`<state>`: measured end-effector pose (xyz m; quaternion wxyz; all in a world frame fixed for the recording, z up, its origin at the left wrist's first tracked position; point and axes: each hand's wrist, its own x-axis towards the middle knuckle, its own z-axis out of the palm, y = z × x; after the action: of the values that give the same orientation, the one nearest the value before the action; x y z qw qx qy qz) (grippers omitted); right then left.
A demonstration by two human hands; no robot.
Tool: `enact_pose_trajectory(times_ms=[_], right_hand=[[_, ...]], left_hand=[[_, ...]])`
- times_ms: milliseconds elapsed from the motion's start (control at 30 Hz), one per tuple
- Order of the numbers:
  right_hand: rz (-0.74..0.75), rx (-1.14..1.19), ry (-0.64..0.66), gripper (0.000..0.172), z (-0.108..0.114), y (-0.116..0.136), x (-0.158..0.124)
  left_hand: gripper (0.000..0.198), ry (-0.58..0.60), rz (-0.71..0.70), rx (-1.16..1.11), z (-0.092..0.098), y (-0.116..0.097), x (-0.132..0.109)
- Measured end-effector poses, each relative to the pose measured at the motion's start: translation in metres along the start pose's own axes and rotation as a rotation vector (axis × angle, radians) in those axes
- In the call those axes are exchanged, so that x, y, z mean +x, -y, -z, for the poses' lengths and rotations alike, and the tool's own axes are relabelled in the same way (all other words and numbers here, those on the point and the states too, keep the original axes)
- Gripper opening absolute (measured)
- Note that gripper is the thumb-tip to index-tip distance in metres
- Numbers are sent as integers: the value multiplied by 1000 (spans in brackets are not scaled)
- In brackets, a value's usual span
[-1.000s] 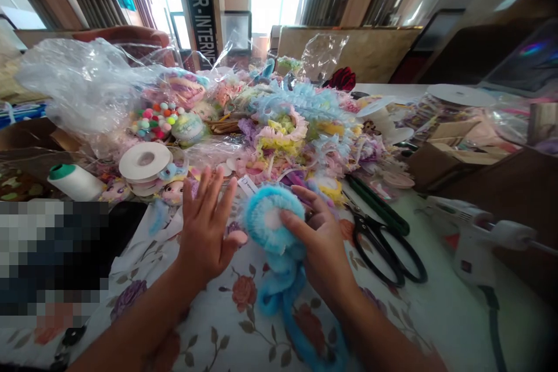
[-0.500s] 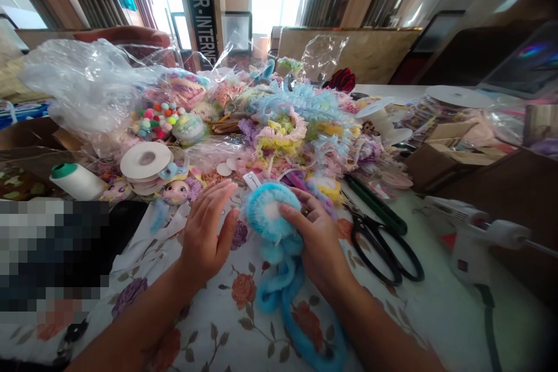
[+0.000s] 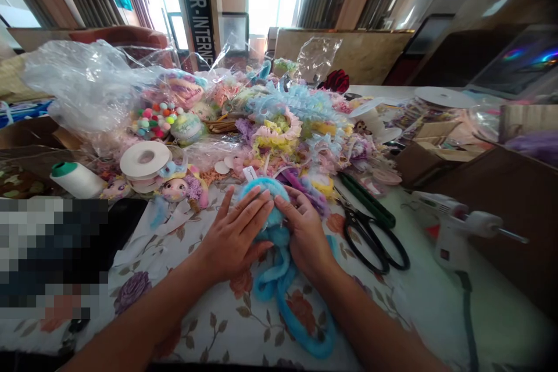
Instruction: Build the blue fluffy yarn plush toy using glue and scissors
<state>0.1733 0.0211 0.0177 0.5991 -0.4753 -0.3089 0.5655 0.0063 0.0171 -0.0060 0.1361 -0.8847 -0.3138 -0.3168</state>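
A fluffy light-blue round piece (image 3: pixel 269 185) is between my hands above the flowered cloth. My left hand (image 3: pixel 235 233) lies flat over its front, fingers stretched out and covering most of it. My right hand (image 3: pixel 307 235) grips its right side, thumb in front and the other fingers behind. From its underside a thick fuzzy blue strand (image 3: pixel 320 347) hangs and curls onto the cloth. A small white tag (image 3: pixel 250 174) shows just above the piece. Black-handled scissors (image 3: pixel 370 238) lie to the right of my right hand.
A green-handled cutter (image 3: pixel 368 200) rests beside the scissors. A white glue gun (image 3: pixel 453 221) stands at the right, near cardboard boxes (image 3: pixel 440 157). Behind lies a heap of pastel trims (image 3: pixel 288 102). A ribbon spool (image 3: pixel 145 158) and thread cone (image 3: pixel 81 180) are at left.
My left hand has moved right and now lies over the front of the blue piece, hiding its pale middle. My right hand keeps its hold.
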Motion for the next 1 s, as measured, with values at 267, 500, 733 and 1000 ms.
enact_pose_trajectory(times_ms=[267, 500, 733, 1000], right_hand=[[-13, 77, -58, 56, 2, -1, 6], [21, 21, -56, 60, 3, 0, 5], [53, -107, 17, 61, 2, 1, -4], [57, 3, -30, 66, 3, 0, 4]], left_hand=[[54, 60, -58, -48, 2, -2, 0], [51, -207, -155, -296, 7, -7, 0], [67, 22, 6, -13, 6, 5, 1], [54, -136, 476, -66, 9, 22, -5]])
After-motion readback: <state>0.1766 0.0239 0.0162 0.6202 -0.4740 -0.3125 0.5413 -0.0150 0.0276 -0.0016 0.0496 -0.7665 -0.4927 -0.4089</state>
